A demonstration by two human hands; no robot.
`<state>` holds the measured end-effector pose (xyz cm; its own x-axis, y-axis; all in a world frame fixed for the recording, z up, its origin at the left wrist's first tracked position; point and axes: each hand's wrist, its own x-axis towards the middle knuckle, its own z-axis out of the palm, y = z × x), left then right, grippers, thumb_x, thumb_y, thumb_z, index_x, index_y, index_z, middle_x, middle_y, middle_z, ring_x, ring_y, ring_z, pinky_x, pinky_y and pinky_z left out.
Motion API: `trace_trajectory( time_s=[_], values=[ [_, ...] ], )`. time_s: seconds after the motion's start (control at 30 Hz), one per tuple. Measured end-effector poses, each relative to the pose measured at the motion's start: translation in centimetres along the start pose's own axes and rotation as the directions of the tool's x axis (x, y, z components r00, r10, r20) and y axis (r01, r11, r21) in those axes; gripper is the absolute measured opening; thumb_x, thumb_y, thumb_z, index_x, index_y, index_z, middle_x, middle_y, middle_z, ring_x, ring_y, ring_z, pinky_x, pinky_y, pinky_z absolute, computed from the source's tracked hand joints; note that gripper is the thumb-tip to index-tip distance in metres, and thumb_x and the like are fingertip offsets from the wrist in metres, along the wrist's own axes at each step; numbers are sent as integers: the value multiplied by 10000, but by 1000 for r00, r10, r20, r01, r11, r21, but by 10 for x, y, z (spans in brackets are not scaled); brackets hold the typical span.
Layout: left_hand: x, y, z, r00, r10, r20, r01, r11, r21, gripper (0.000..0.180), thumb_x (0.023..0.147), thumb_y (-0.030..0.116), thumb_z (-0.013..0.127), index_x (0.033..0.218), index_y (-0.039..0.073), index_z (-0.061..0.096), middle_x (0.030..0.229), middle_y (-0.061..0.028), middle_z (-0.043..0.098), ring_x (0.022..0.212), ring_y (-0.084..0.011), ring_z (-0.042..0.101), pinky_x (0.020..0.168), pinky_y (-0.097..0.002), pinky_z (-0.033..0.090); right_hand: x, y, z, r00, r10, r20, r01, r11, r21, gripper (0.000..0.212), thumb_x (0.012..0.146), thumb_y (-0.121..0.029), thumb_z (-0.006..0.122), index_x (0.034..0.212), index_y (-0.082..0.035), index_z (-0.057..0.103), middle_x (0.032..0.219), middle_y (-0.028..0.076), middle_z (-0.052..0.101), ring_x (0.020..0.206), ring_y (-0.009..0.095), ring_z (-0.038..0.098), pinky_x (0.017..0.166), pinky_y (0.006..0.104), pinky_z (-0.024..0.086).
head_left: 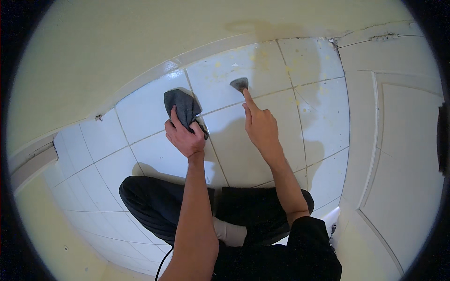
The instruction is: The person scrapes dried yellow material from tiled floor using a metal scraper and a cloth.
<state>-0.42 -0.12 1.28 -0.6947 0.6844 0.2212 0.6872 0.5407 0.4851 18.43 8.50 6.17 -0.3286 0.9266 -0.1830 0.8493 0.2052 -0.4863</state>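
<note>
My left hand [183, 136] is closed on a dark grey cloth [180, 104], which lies bunched against the white floor tiles [154, 152]. A scraper [240, 84] with a fan-shaped grey blade is gripped in my right hand [261, 126]. The index finger stretches along its neck, and most of the handle is hidden under the palm. Its blade appears to rest on the tile ahead of the hand, though exact contact is hard to tell. Yellowish specks [255, 58] and small flakes dot the tiles beyond the blade and to its right.
A cream wall [140, 42] with a skirting strip [197, 54] runs along the far side. At the right stands a pale panelled door [408, 131]. My crossed legs in black trousers [154, 196] rest on the floor close by. A thin black cable [161, 266] hangs at the lower left.
</note>
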Motion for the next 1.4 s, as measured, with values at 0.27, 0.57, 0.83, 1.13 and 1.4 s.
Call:
trace_trajectory(
  time_s=[0.27, 0.57, 0.83, 1.13, 1.4],
  values=[
    [-1, -4, 3, 1000, 7, -11, -7, 1000, -3, 701, 773, 185, 558, 1466, 80, 527, 1147, -228, 545, 1033, -449, 546, 939, -537, 433, -3, -4, -19, 992, 102, -73, -107, 992, -69, 271, 1056, -311, 545, 1195, -107, 656, 651, 209, 675, 638, 397, 711, 562, 532, 557],
    [1, -6, 2, 1000, 22, -17, -23, 999, -29, 712, 764, 208, 563, 1463, 74, 528, 1123, -220, 543, 1027, -434, 540, 945, -528, 426, -10, -12, -22, 996, 87, 33, -83, 991, -109, 286, 1042, -308, 566, 1201, -91, 663, 713, 216, 697, 659, 417, 715, 591, 534, 573],
    [0, -2, 2, 1000, -14, 5, 14, 1000, -22, 713, 756, 196, 567, 1460, 90, 528, 1122, -220, 546, 1034, -441, 547, 953, -534, 427, -12, -29, -14, 982, 162, 96, -144, 975, -170, 341, 1044, -316, 570, 1310, -111, 621, 723, 224, 696, 703, 408, 736, 623, 531, 594],
    [0, -5, 1, 1000, -4, -10, 4, 1000, -2, 705, 760, 192, 562, 1456, 88, 532, 1139, -225, 548, 1048, -440, 550, 959, -532, 427, -20, -31, -13, 991, 72, 109, -50, 981, -188, 352, 1054, -316, 560, 1319, -92, 623, 669, 187, 686, 637, 377, 731, 569, 498, 588],
    [-1, -1, 1, 1000, -21, 15, 21, 1000, -1, 702, 768, 192, 559, 1461, 82, 529, 1154, -233, 550, 1056, -449, 551, 968, -536, 425, -20, -37, -9, 994, 74, 80, -59, 982, -179, 357, 1061, -323, 544, 1319, -91, 627, 670, 187, 691, 627, 376, 728, 555, 501, 580]
  ],
)
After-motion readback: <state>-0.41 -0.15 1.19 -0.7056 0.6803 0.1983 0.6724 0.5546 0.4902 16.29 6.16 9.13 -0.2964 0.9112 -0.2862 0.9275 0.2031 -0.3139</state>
